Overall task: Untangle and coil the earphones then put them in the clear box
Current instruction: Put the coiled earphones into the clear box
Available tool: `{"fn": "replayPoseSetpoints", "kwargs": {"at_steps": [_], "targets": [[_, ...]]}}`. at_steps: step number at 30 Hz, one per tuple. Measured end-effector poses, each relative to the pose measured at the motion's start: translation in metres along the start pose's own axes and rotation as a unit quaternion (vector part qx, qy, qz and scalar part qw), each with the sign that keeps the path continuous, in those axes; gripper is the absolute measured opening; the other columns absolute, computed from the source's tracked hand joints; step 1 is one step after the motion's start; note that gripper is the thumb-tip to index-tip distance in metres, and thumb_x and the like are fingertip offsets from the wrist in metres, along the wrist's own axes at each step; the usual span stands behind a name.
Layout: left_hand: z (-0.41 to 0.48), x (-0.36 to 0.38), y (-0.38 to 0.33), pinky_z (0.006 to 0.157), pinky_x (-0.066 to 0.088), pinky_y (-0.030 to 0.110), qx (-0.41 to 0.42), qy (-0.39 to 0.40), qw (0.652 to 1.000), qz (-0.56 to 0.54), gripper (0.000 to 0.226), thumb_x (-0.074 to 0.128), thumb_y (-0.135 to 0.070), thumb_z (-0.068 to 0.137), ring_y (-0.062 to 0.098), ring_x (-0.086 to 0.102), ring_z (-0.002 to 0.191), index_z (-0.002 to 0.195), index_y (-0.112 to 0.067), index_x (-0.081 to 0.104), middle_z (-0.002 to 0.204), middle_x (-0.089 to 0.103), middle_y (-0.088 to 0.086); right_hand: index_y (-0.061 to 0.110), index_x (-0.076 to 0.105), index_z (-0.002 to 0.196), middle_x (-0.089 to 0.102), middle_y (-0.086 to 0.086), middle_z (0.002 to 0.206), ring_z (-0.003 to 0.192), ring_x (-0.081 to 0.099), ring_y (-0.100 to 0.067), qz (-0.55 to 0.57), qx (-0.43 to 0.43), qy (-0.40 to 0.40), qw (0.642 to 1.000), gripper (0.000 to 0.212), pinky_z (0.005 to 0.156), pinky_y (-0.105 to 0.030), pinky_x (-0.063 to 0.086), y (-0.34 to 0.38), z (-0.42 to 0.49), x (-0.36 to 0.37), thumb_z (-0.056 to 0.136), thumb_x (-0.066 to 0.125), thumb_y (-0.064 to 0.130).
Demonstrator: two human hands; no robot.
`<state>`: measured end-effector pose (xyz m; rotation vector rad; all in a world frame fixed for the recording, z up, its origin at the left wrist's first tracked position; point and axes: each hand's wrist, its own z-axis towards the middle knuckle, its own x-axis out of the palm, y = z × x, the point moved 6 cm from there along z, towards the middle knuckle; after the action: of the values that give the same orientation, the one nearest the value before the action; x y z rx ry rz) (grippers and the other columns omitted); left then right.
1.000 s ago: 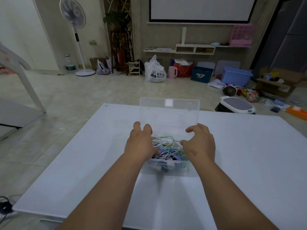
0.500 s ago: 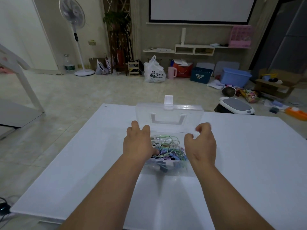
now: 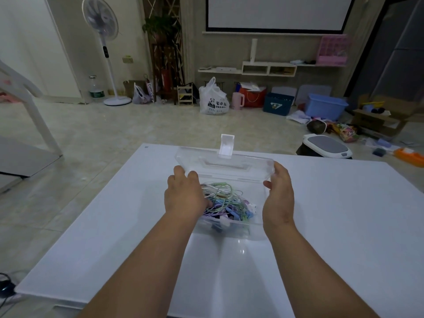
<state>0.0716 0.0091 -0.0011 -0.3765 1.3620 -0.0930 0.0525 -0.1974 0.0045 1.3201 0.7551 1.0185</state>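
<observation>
white table (image 3: 91, 226) underneath, spreading wide to both sides. left of centre, left hand (image 3: 185, 193) over the left wall of the clear box (image 3: 229, 228), grip curled round that wall: fingers reaching to the far left corner, thumb dipping inside against the cords. in the middle, earphones (image 3: 226, 200) heaped inside the box, one loose tangle of green, blue, purple and white cords. just behind the heap, lid (image 3: 224, 165) raised and leaning away, white latch (image 3: 226, 144) sticking up from its top edge. at the right end of the lid, right hand (image 3: 278, 193), grip pinched on it, thumb on the near face, fingers wrapped behind.
</observation>
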Motion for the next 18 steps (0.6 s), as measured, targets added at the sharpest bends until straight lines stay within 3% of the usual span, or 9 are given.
{"fn": "replayPoseSetpoints", "kwargs": {"at_steps": [2, 4, 7, 10, 12, 15, 18], "targets": [[0.002, 0.001, 0.002, 0.091, 0.046, 0.036, -0.005, 0.003, 1.000, -0.014, 0.069, 0.084, -0.047, 0.065, 0.026, 0.042, 0.116, 0.118, -0.014, 0.053, 0.132, 0.032, 0.006, 0.041, 0.063, 0.092, 0.062, 0.024, 0.100, 0.105, 0.057, -0.010, 0.031, 0.029, -0.022, 0.999, 0.028, 0.094, -0.031, 0.041, 0.001, -0.001, -0.001, 0.097, 0.036, 0.043], [0.003, 0.002, 0.001, 0.091, 0.047, 0.036, -0.009, 0.009, 1.000, -0.018, 0.070, 0.084, -0.047, 0.064, 0.025, 0.043, 0.115, 0.117, -0.014, 0.054, 0.132, 0.033, 0.005, 0.040, 0.062, 0.087, 0.062, 0.019, 0.102, 0.101, 0.055, -0.007, 0.028, 0.044, -0.023, 0.998, 0.029, 0.091, -0.028, 0.038, 0.003, -0.001, -0.003, 0.100, 0.037, 0.045], [0.004, 0.004, 0.002, 0.089, 0.047, 0.036, -0.023, 0.016, 1.000, -0.003, 0.069, 0.084, -0.047, 0.064, 0.026, 0.045, 0.112, 0.115, -0.014, 0.053, 0.128, 0.036, 0.006, 0.036, 0.066, 0.091, 0.063, 0.020, 0.102, 0.106, 0.056, -0.007, 0.001, 0.058, -0.021, 0.998, 0.019, 0.093, -0.028, 0.042, 0.001, 0.003, -0.004, 0.095, 0.047, 0.037], [0.004, 0.003, 0.003, 0.087, 0.047, 0.034, -0.035, 0.012, 0.999, 0.008, 0.067, 0.082, -0.049, 0.065, 0.026, 0.047, 0.109, 0.114, -0.013, 0.053, 0.125, 0.038, 0.008, 0.035, 0.071, 0.095, 0.066, 0.017, 0.108, 0.111, 0.058, -0.011, -0.029, 0.075, -0.018, 0.997, 0.031, 0.102, -0.041, 0.046, -0.001, 0.003, -0.002, 0.082, 0.043, 0.038], [0.004, 0.004, 0.002, 0.089, 0.044, 0.033, -0.039, 0.018, 0.999, 0.008, 0.063, 0.078, -0.053, 0.069, 0.027, 0.048, 0.110, 0.112, -0.013, 0.056, 0.125, 0.041, 0.010, 0.033, 0.071, 0.098, 0.065, 0.017, 0.112, 0.114, 0.057, -0.011, -0.045, 0.063, -0.018, 0.997, 0.033, 0.103, -0.039, 0.045, 0.001, 0.000, -0.002, 0.087, 0.040, 0.031], [0.011, 0.010, 0.010, 0.082, 0.045, 0.030, -0.071, 0.023, 0.995, -0.073, 0.046, 0.070, -0.056, 0.075, 0.025, 0.056, 0.101, 0.092, -0.014, 0.065, 0.117, 0.056, 0.013, 0.029, 0.071, 0.104, 0.062, 0.017, 0.111, 0.116, 0.055, -0.011, -0.066, 0.043, -0.026, 0.997, 0.037, 0.103, -0.032, 0.042, 0.004, -0.001, -0.003, 0.095, 0.036, 0.020], [0.013, 0.009, 0.018, 0.073, 0.045, 0.026, -0.090, 0.037, 0.967, -0.235, 0.024, 0.064, -0.035, 0.085, 0.020, 0.062, 0.084, 0.075, -0.014, 0.070, 0.102, 0.067, 0.008, 0.030, 0.069, 0.106, 0.062, 0.016, 0.111, 0.113, 0.055, -0.012, -0.088, 0.046, -0.019, 0.995, 0.035, 0.102, -0.034, 0.042, 0.002, 0.000, -0.002, 0.096, 0.035, 0.028]]}}
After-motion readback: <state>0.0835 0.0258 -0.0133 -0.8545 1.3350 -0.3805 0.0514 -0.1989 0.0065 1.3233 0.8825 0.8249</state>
